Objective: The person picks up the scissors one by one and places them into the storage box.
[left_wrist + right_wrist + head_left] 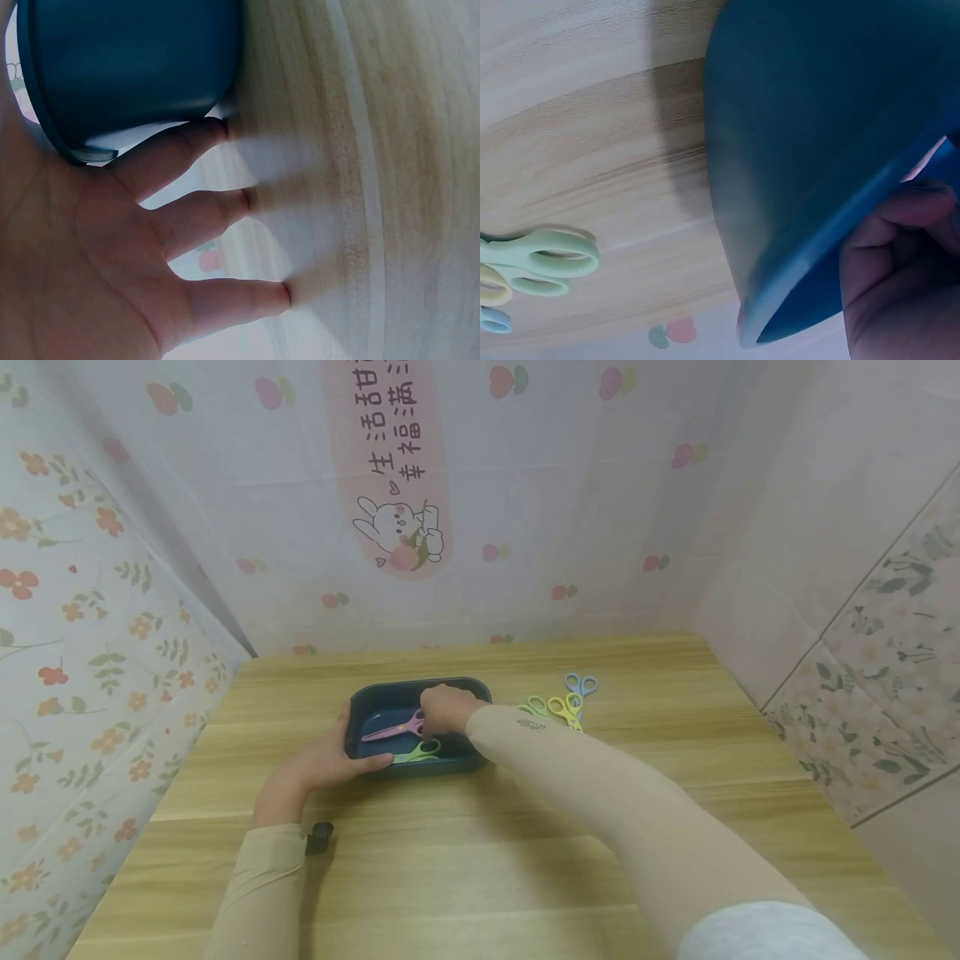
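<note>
1. The left grip (pixel 105 247) shows its palm, with three fingers (pixel 232 300) spread and nearly straight, their tips touching the wood-grained desk (pixel 427 187).
2. A dark teal container (pixel 142 60) sits right beside the grip, its rim against the palm.
3. Beyond the fingertips, a pale streak (pixel 366 150) crosses the desk.
4. Behind the grip, between fingers, a reddish motif (pixel 210 260) shows.

Five pairs of scissors (pixel 401 727), one tray (pixel 435 768), two hands (pixel 327 763)

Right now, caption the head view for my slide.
Left hand on a blue tray; right hand inside it at purple scissors, green scissors lying alongside.
</note>
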`<state>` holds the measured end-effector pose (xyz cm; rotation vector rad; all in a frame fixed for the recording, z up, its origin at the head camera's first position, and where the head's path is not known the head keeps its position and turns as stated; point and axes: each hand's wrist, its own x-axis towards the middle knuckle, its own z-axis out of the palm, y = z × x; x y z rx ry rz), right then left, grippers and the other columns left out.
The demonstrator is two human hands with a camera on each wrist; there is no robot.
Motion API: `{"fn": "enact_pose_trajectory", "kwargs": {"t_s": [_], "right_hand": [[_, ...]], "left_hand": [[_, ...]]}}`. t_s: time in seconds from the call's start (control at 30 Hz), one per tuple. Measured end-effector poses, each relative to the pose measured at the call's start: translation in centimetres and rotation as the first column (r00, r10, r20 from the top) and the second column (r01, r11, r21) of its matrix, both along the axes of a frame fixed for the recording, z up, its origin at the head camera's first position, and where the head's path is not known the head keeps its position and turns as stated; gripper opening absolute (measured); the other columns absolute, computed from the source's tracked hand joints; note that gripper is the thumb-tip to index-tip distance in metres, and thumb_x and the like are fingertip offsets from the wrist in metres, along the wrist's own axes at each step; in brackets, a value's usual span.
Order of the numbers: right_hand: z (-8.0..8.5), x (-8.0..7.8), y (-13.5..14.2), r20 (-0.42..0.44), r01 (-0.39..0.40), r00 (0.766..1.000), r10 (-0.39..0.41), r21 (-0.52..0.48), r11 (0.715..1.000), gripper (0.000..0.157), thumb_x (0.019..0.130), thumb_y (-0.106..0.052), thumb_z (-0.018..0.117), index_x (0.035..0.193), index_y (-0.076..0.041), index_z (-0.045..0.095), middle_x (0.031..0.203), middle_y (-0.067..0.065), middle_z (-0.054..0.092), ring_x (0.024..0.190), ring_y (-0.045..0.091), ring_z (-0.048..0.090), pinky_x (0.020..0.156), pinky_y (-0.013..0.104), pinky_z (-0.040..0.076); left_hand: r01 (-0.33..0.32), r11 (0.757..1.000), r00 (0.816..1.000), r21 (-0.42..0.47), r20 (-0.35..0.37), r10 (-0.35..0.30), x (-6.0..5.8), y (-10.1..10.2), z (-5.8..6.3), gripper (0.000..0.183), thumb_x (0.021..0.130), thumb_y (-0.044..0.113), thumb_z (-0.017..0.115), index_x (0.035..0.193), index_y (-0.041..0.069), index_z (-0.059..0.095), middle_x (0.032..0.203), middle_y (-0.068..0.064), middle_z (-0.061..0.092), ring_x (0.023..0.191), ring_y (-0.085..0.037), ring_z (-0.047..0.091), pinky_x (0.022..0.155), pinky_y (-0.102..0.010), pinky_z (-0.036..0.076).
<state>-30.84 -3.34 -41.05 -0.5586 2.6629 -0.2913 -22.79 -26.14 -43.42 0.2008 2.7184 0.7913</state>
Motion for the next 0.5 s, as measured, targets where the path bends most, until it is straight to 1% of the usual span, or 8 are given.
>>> {"fn": "enact_pose_trajectory", "kwargs": {"t_s": [0.1, 0.17, 0.27, 0.33, 0.4, 0.5], "right_hand": [[-0.13, 0.08, -0.07, 0.008, 0.002, 1.000, -0.002, 0.014, 1.000, 0.029, 0.091, -0.031, 0.086, 0.114, -0.014, 0.077, 0.113, -0.001, 0.075, 0.090, 0.019, 0.065, 0.081, 0.041, 0.056], [-0.26, 0.11, -0.09, 0.010, 0.002, 1.000, -0.002, 0.025, 1.000, 0.028, 0.092, -0.030, 0.085, 0.114, -0.014, 0.076, 0.115, -0.001, 0.074, 0.090, 0.019, 0.065, 0.082, 0.041, 0.056], [-0.51, 0.13, -0.10, 0.014, 0.007, 1.000, -0.007, 0.036, 0.999, 0.033, 0.092, -0.030, 0.084, 0.119, -0.013, 0.075, 0.125, 0.001, 0.074, 0.095, 0.020, 0.065, 0.086, 0.043, 0.057], [-0.75, 0.01, -0.16, 0.016, 0.015, 1.000, -0.016, 0.039, 0.999, 0.043, 0.093, -0.030, 0.083, 0.130, -0.012, 0.071, 0.134, 0.003, 0.072, 0.101, 0.021, 0.068, 0.090, 0.044, 0.058], [-0.86, 0.02, -0.19, 0.014, 0.021, 1.000, -0.022, 0.037, 0.999, 0.058, 0.093, -0.031, 0.084, 0.143, -0.011, 0.063, 0.144, 0.007, 0.069, 0.112, 0.024, 0.070, 0.099, 0.048, 0.059], [-0.80, 0.07, -0.18, 0.012, 0.026, 1.000, -0.026, 0.033, 0.999, 0.073, 0.093, -0.031, 0.084, 0.155, -0.011, 0.051, 0.151, 0.010, 0.064, 0.126, 0.028, 0.068, 0.107, 0.053, 0.057]], "left_hand": [[-0.005, 1.000, 1.000, -0.009, -0.002, 0.005, 0.01, 0.01, 0.01, 0.140, 0.086, 0.077, 0.071, 0.169, 0.008, -0.018, 0.169, -0.039, 0.024, 0.149, -0.059, 0.041, 0.121, -0.067, 0.040], [-0.009, 1.000, 1.000, -0.014, 0.004, 0.009, 0.03, 0.04, 0.04, 0.140, 0.086, 0.078, 0.070, 0.169, 0.008, -0.018, 0.169, -0.039, 0.024, 0.149, -0.059, 0.042, 0.120, -0.067, 0.041], [-0.008, 1.000, 1.000, -0.012, 0.001, 0.008, -0.01, 0.05, 0.08, 0.139, 0.086, 0.077, 0.071, 0.169, 0.008, -0.015, 0.168, -0.039, 0.027, 0.147, -0.059, 0.045, 0.118, -0.067, 0.042], [-0.004, 1.000, 1.000, -0.002, -0.005, 0.004, -0.05, 0.03, 0.05, 0.138, 0.086, 0.076, 0.072, 0.169, 0.009, -0.015, 0.168, -0.039, 0.029, 0.147, -0.059, 0.045, 0.118, -0.067, 0.043], [0.001, 1.000, 1.000, 0.003, -0.014, -0.001, -0.10, -0.01, -0.01, 0.137, 0.086, 0.075, 0.072, 0.169, 0.009, -0.014, 0.167, -0.039, 0.030, 0.146, -0.059, 0.046, 0.118, -0.067, 0.043], [0.001, 1.000, 1.000, 0.007, -0.015, -0.001, -0.14, -0.01, -0.09, 0.138, 0.086, 0.075, 0.073, 0.169, 0.008, -0.014, 0.167, -0.039, 0.030, 0.146, -0.059, 0.047, 0.118, -0.067, 0.043]]}}
